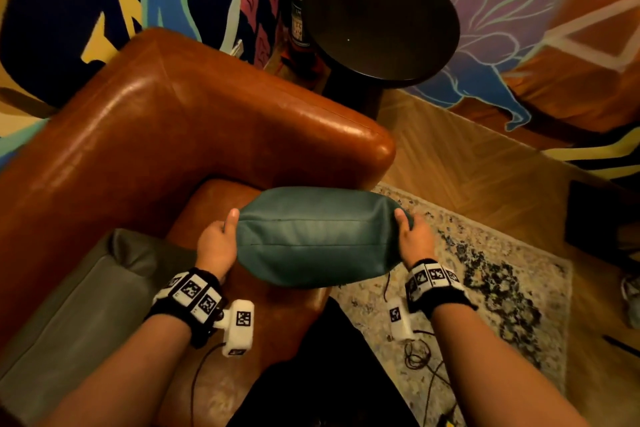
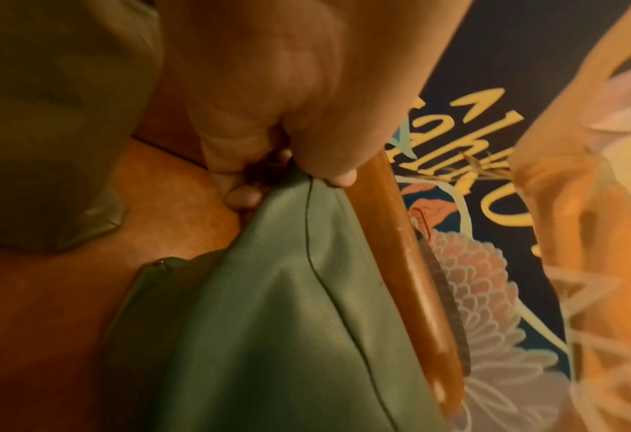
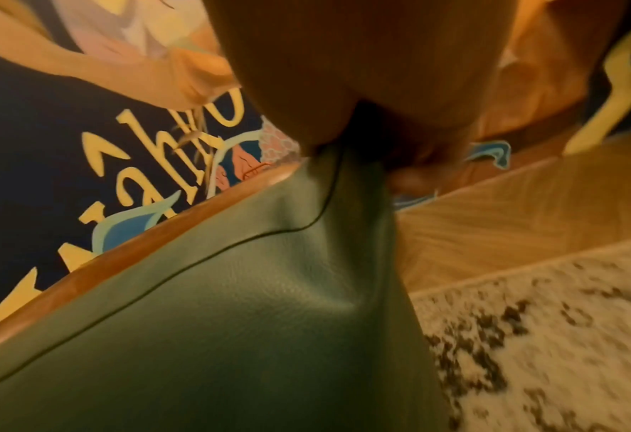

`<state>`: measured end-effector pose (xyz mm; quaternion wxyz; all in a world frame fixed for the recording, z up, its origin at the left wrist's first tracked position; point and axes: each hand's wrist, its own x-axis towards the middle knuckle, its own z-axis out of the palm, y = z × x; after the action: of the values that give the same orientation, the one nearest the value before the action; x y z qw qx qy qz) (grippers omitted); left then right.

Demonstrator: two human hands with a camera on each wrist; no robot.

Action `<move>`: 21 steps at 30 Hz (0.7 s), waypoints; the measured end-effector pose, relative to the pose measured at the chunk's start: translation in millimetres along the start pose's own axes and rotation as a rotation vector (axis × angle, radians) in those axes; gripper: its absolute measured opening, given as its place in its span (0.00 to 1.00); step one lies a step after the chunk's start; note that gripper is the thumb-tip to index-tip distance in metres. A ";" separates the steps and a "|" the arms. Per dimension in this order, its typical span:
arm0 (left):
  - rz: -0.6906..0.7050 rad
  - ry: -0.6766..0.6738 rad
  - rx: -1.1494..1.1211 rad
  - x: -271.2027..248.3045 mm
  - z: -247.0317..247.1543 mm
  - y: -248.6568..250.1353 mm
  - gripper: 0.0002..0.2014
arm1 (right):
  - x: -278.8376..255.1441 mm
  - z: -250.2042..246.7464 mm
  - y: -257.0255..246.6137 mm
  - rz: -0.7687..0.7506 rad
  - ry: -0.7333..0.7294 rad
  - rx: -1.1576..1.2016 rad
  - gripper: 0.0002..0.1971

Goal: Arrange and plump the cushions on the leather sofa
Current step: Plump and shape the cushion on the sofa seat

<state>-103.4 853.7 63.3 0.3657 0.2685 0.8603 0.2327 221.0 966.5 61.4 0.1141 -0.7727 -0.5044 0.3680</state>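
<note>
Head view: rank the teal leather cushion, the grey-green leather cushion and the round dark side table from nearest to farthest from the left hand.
1. Teal leather cushion: gripped at its end by the left hand.
2. Grey-green leather cushion: on the sofa seat, to the hand's left.
3. Round dark side table: beyond the sofa arm, by the wall.

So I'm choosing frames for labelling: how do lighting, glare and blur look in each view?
Head view: warm dim light, glare streaks on the leather sofa, teal cushion sharp. Left wrist view: left hand soft and close, mural smeared. Right wrist view: right hand dark and blurred, rug motion-blurred.
</note>
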 end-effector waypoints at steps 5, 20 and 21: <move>0.373 -0.107 0.064 -4.0 -19.3 26.5 0.18 | -17.5 -2.4 -21.9 -0.235 -0.077 0.082 0.23; 0.370 -0.014 -0.003 -29.8 6.0 36.3 0.12 | -98.5 101.0 -109.1 -0.675 -0.058 0.373 0.17; 0.391 -0.047 -0.015 -31.7 6.8 36.0 0.12 | -112.2 117.8 -122.2 -0.736 -0.165 0.390 0.18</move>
<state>-69.1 861.9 96.5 0.3356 0.4333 0.7810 0.2995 30.7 903.5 96.4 0.3414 -0.4728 -0.6750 0.4519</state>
